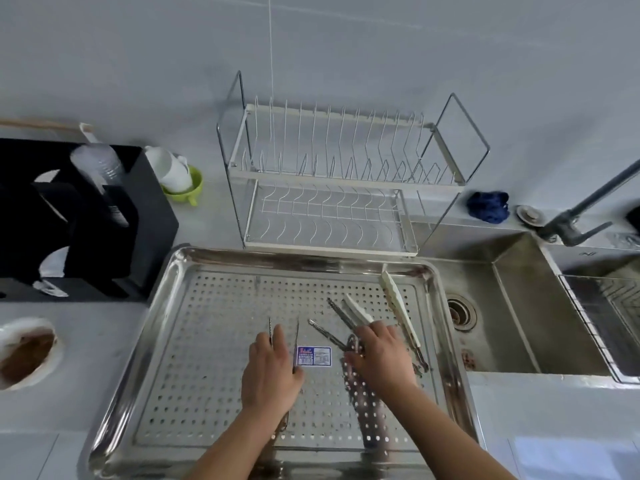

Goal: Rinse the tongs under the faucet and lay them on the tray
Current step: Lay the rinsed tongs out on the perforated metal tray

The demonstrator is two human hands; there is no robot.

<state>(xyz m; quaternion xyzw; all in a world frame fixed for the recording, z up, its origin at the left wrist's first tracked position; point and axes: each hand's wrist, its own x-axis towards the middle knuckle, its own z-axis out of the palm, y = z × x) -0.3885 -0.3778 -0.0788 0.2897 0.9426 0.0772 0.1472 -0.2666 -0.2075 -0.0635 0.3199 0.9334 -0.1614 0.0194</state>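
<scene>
While the left hand (270, 370) grasps thin tongs (297, 336) over the middle of the tray (207, 358), the right hand (382, 356) clenches its fingers round serrated tongs (327, 333) just right; white-tipped tongs (401, 311) lie by its right rim.

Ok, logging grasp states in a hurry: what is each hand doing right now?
Left hand: grips the thin metal tongs.
Right hand: lies over the white-tipped tongs; whether it grips them cannot be told.

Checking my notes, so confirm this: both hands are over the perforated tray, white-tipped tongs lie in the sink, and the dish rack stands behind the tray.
Not quite. In the head view the white-tipped tongs lie on the perforated tray, by its right edge, not in the sink. The rest holds.
</scene>
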